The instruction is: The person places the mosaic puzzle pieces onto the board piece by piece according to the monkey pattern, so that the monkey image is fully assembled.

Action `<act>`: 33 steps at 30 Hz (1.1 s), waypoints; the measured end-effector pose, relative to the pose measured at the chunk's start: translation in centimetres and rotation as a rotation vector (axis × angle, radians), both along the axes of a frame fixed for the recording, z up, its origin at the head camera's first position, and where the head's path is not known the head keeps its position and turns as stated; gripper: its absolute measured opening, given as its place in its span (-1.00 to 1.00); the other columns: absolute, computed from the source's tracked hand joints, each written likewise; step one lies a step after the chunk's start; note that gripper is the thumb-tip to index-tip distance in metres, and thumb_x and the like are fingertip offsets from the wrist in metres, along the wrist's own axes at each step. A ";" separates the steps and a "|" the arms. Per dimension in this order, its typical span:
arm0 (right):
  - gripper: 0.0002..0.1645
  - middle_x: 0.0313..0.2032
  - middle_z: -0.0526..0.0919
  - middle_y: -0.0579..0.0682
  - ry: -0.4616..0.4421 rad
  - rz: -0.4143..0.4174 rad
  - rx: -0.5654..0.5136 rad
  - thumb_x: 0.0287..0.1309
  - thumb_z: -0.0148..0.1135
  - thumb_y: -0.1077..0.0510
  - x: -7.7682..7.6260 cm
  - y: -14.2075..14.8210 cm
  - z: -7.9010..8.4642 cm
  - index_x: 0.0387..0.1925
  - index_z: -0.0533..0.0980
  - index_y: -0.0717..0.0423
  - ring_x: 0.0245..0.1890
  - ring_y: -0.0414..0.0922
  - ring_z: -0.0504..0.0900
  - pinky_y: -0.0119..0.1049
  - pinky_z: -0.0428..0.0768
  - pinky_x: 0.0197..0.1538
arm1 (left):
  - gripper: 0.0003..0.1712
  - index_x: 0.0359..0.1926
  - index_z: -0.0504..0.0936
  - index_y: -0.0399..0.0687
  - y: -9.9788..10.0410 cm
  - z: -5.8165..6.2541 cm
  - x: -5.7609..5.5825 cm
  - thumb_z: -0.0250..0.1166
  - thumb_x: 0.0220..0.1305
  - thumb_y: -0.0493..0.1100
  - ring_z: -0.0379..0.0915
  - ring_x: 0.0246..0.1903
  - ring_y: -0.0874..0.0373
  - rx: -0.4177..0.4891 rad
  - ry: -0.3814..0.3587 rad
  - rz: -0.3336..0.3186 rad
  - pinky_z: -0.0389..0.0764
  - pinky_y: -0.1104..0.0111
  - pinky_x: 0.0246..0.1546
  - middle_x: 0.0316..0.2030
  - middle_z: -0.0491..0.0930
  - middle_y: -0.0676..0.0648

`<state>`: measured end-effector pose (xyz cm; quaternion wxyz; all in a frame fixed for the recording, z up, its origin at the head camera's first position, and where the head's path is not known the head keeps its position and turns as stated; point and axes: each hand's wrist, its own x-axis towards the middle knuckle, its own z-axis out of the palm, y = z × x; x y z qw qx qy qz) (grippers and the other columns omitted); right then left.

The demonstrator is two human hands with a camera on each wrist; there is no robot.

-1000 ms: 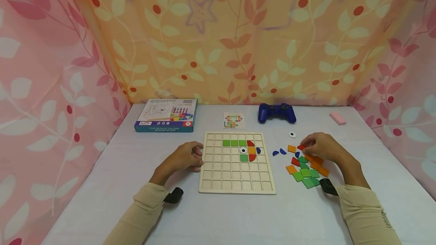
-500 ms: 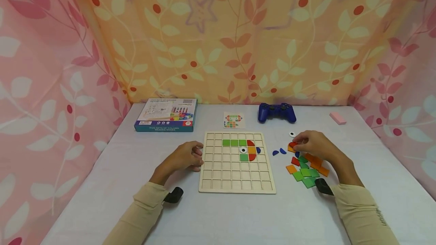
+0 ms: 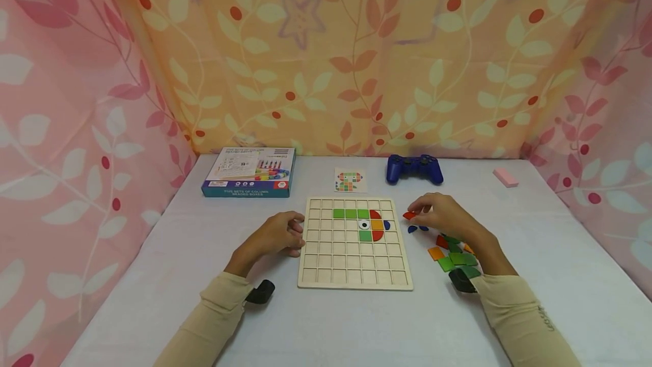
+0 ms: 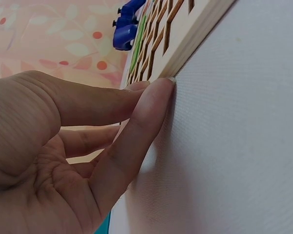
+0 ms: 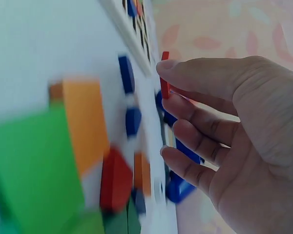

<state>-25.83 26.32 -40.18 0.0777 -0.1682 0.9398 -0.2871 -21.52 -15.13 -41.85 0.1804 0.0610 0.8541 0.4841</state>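
My left hand rests beside the pale wooden grid board, its fingertips touching the board's left edge; in the left wrist view the thumb and fingers meet that rim. Green, red and orange tiles, a white eye disc and a blue half-round sit in the board's upper right cells. Between thumb and fingertips, my right hand pinches a red curved tile, held up just right of the board. Two blue half-rounds lie under that hand, which hides part of the loose tile pile.
Loose green tiles, an orange tile and a red tile lie right of the board. Behind it are a pattern card, a blue game controller, a boxed set and a pink block.
My right hand has lifted the red tile from the pile and carried it left toward the board. The left hand has stayed at the board's edge.
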 end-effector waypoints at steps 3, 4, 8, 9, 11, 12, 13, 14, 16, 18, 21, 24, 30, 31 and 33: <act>-0.67 -0.12 0.75 -0.01 0.012 0.036 -0.022 0.24 0.45 0.09 -0.2 -1.4 0.1 0.00 0.74 0.13 -0.16 -0.05 0.55 -0.24 0.59 -0.22 | -0.30 0.41 0.44 -0.35 0.0 0.1 0.0 0.42 0.27 -0.45 0.62 -0.26 0.07 0.009 -0.005 0.003 0.82 0.30 -0.26 -0.02 0.56 -0.22; -0.68 -0.11 0.76 -0.01 0.015 0.050 -0.028 0.24 0.45 0.10 -0.3 -1.9 0.1 -0.01 0.75 0.13 -0.16 -0.05 0.55 -0.24 0.59 -0.21 | -0.30 0.41 0.44 -0.36 0.0 0.1 0.0 0.42 0.27 -0.45 0.62 -0.26 0.07 0.011 -0.007 0.003 0.82 0.30 -0.26 -0.02 0.56 -0.22; -0.69 -0.10 0.77 -0.01 0.038 0.111 -0.029 0.24 0.48 0.09 -0.8 -3.9 0.1 -0.03 0.76 0.13 -0.13 -0.05 0.56 -0.22 0.57 -0.14 | -0.31 0.42 0.44 -0.37 0.0 0.2 0.2 0.41 0.28 -0.44 0.62 -0.27 0.08 0.010 -0.004 -0.003 0.82 0.30 -0.26 -0.03 0.56 -0.22; -0.69 -0.10 0.77 -0.01 0.040 0.125 -0.031 0.23 0.49 0.09 -0.9 -4.4 0.1 -0.03 0.76 0.13 -0.13 -0.04 0.56 -0.21 0.56 -0.13 | -0.31 0.42 0.43 -0.37 0.0 0.2 0.2 0.41 0.28 -0.44 0.62 -0.27 0.08 0.008 -0.002 -0.005 0.82 0.31 -0.26 -0.03 0.56 -0.22; -0.70 -0.10 0.77 -0.02 0.044 0.146 -0.025 0.23 0.49 0.10 -1.2 -5.4 0.0 -0.04 0.76 0.13 -0.11 -0.05 0.58 -0.19 0.57 -0.06 | -0.31 0.42 0.43 -0.37 0.0 0.3 0.2 0.41 0.28 -0.44 0.62 -0.27 0.08 0.009 -0.002 -0.005 0.82 0.31 -0.26 -0.03 0.56 -0.22; -0.71 -0.10 0.77 -0.02 0.041 0.153 -0.024 0.24 0.50 0.10 -1.3 -5.9 0.0 -0.04 0.76 0.14 -0.10 -0.05 0.58 -0.17 0.58 -0.03 | -0.31 0.42 0.43 -0.37 0.0 0.3 0.2 0.41 0.28 -0.43 0.62 -0.27 0.08 0.008 -0.001 -0.006 0.81 0.31 -0.26 -0.03 0.56 -0.22; -0.71 -0.10 0.77 -0.02 0.041 0.162 -0.020 0.24 0.49 0.11 -1.4 -6.4 -0.1 -0.04 0.76 0.14 -0.10 -0.05 0.58 -0.16 0.58 0.00 | -0.31 0.42 0.44 -0.36 0.0 0.3 0.2 0.41 0.28 -0.43 0.62 -0.27 0.08 0.007 -0.001 -0.006 0.82 0.31 -0.26 -0.03 0.56 -0.22; -0.71 -0.11 0.76 -0.02 0.041 0.169 -0.019 0.24 0.49 0.11 -1.5 -6.8 -0.1 -0.04 0.77 0.14 -0.09 -0.05 0.58 -0.14 0.58 0.02 | -0.31 0.42 0.44 -0.36 0.0 0.4 0.3 0.42 0.28 -0.43 0.61 -0.27 0.08 0.006 -0.001 -0.005 0.81 0.31 -0.26 -0.03 0.56 -0.22; -0.72 -0.12 0.75 -0.03 0.046 0.191 -0.018 0.26 0.49 0.11 -1.6 -7.7 -0.2 -0.05 0.77 0.13 -0.09 -0.05 0.58 -0.12 0.59 0.04 | -0.31 0.41 0.44 -0.36 0.0 0.4 0.2 0.42 0.27 -0.43 0.61 -0.26 0.08 0.007 -0.001 -0.004 0.81 0.31 -0.26 -0.03 0.56 -0.22; -0.72 -0.12 0.74 -0.04 0.045 0.204 -0.021 0.26 0.49 0.10 -1.8 -8.5 -0.3 -0.04 0.77 0.12 -0.08 -0.05 0.57 -0.12 0.59 0.05 | -0.30 0.41 0.44 -0.36 0.0 0.4 0.2 0.42 0.27 -0.43 0.61 -0.26 0.09 0.007 -0.001 -0.005 0.81 0.31 -0.27 -0.03 0.56 -0.22; -0.72 -0.12 0.74 -0.04 0.048 0.219 -0.034 0.26 0.49 0.12 -2.0 -9.6 -0.4 -0.02 0.77 0.12 -0.07 -0.05 0.56 -0.12 0.60 0.04 | -0.30 0.41 0.44 -0.36 0.0 0.4 0.2 0.42 0.27 -0.44 0.61 -0.27 0.09 0.014 -0.007 -0.004 0.82 0.31 -0.27 -0.03 0.56 -0.22; -0.70 -0.10 0.75 -0.05 0.045 0.218 -0.051 0.27 0.48 0.15 -2.2 -10.7 -0.5 0.01 0.76 0.13 -0.04 -0.04 0.56 -0.11 0.62 0.06 | -0.30 0.41 0.44 -0.36 0.0 0.4 0.1 0.42 0.27 -0.44 0.62 -0.28 0.09 0.019 -0.011 -0.004 0.82 0.31 -0.27 -0.03 0.56 -0.22; -0.70 -0.07 0.78 -0.07 0.064 0.232 -0.047 0.31 0.45 0.15 -2.4 -12.8 -0.6 0.04 0.75 0.13 0.09 0.02 0.57 0.02 0.58 0.24 | -0.30 0.40 0.45 -0.35 -0.1 0.0 0.0 0.42 0.26 -0.43 0.61 -0.25 0.08 0.024 -0.012 -0.002 0.82 0.31 -0.27 -0.02 0.55 -0.22; -0.71 -0.07 0.78 -0.06 0.067 0.238 -0.048 0.31 0.45 0.15 -2.5 -13.1 -0.6 0.03 0.75 0.14 0.11 0.03 0.57 0.05 0.56 0.28 | -0.30 0.40 0.45 -0.34 -0.1 0.0 0.0 0.43 0.26 -0.43 0.61 -0.25 0.08 0.022 -0.013 -0.001 0.82 0.31 -0.27 -0.02 0.55 -0.22; -0.71 -0.07 0.79 -0.07 0.072 0.246 -0.050 0.31 0.46 0.15 -2.5 -13.8 -0.6 0.03 0.76 0.13 0.13 0.03 0.56 0.06 0.54 0.31 | -0.31 0.40 0.45 -0.33 -0.1 -0.1 0.0 0.43 0.26 -0.42 0.61 -0.23 0.07 0.020 -0.015 -0.003 0.82 0.31 -0.26 -0.02 0.54 -0.21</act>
